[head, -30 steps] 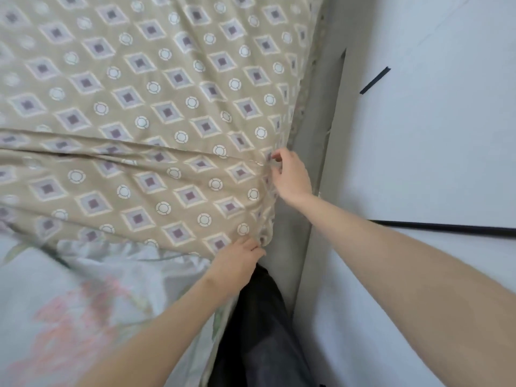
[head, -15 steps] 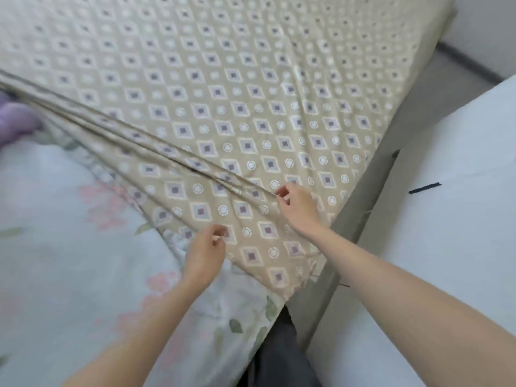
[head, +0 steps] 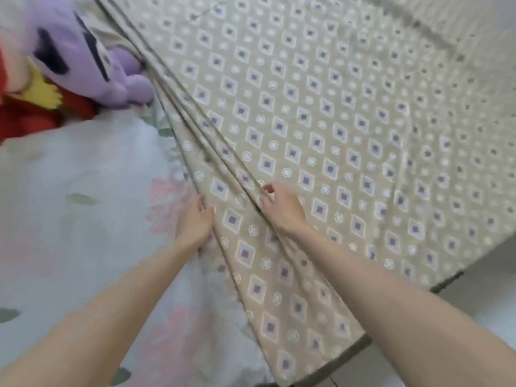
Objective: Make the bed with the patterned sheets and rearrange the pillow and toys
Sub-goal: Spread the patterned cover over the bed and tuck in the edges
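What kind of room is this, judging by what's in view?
Most likely a bedroom. The left hand and right hand grip a beige patterned sheet spread partly over floral bedding, and a purple plush toy lies against a red plush toy at the far left.

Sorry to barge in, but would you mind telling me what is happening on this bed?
A person is laying a beige sheet with a diamond-and-circle pattern over the bed. The left hand grips its gathered edge and the right hand pinches a fold beside it. White floral bedding lies uncovered on the left, with a purple plush toy and a red plush toy at the top left.
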`<control>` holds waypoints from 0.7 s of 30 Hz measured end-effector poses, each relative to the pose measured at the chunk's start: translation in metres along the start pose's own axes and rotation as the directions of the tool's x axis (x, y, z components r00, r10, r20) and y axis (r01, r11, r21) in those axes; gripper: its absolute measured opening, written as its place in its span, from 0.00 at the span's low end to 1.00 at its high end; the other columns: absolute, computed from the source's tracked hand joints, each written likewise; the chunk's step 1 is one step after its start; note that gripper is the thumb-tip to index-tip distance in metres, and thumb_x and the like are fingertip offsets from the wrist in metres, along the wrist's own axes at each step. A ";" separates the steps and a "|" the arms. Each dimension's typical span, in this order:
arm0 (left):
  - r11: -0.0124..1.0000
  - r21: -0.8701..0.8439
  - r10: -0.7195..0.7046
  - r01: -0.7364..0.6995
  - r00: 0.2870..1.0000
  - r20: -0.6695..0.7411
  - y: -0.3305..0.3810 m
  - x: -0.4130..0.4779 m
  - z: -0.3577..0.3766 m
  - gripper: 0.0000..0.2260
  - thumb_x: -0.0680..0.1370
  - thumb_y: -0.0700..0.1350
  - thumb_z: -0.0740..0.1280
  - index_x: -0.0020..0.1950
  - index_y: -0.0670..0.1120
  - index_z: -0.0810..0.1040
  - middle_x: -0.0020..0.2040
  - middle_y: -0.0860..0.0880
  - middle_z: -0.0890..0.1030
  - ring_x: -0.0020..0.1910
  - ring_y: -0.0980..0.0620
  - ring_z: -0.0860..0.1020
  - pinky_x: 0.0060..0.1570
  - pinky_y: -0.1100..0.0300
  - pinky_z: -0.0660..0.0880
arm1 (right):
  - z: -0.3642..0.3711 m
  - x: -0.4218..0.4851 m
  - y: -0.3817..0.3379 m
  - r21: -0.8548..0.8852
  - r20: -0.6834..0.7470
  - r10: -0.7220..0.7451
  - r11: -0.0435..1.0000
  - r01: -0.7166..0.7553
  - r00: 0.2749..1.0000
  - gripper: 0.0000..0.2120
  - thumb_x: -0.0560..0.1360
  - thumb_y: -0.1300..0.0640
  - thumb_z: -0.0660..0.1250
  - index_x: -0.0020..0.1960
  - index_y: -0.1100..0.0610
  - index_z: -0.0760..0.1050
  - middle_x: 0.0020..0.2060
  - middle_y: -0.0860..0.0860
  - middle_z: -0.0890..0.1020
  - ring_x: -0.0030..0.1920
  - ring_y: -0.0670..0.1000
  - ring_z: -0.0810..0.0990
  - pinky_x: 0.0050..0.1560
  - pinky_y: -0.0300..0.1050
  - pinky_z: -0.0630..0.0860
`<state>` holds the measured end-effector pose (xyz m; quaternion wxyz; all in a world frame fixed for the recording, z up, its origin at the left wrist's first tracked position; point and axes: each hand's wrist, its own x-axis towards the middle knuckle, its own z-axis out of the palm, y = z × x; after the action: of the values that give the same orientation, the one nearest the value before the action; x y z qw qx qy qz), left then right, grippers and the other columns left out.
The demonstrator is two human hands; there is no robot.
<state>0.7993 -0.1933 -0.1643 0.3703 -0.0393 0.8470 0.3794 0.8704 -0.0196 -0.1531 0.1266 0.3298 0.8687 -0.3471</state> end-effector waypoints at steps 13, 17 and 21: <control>0.983 -0.154 -0.151 0.098 0.909 -0.388 0.008 0.072 0.001 0.13 0.78 0.52 0.65 0.51 0.43 0.83 0.46 0.40 0.84 0.48 0.40 0.81 0.52 0.52 0.77 | 0.015 0.093 -0.001 -0.045 -0.087 -0.018 0.999 0.014 0.996 0.13 0.81 0.49 0.55 0.41 0.53 0.70 0.39 0.51 0.79 0.42 0.56 0.77 0.40 0.48 0.70; 0.986 -0.147 -0.137 0.079 0.883 -0.449 0.008 0.073 0.007 0.15 0.79 0.51 0.63 0.46 0.42 0.83 0.41 0.42 0.82 0.42 0.43 0.79 0.46 0.54 0.74 | 0.009 0.103 0.011 -0.033 -0.139 -0.029 0.999 0.024 0.990 0.15 0.82 0.49 0.53 0.42 0.54 0.71 0.36 0.52 0.78 0.40 0.56 0.76 0.36 0.46 0.66; 0.996 -0.067 -0.076 0.051 0.879 -0.471 0.011 0.075 0.008 0.16 0.81 0.45 0.59 0.41 0.35 0.78 0.38 0.37 0.78 0.38 0.44 0.74 0.41 0.50 0.71 | 0.011 0.108 0.015 -0.081 -0.127 -0.050 0.996 0.040 0.991 0.14 0.82 0.48 0.52 0.44 0.53 0.71 0.36 0.52 0.77 0.40 0.56 0.75 0.37 0.47 0.67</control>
<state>0.7460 -0.1640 -0.2104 0.1635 -0.1682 0.8998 0.3680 0.7992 0.0336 -0.2176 0.0752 0.3267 0.8952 -0.2937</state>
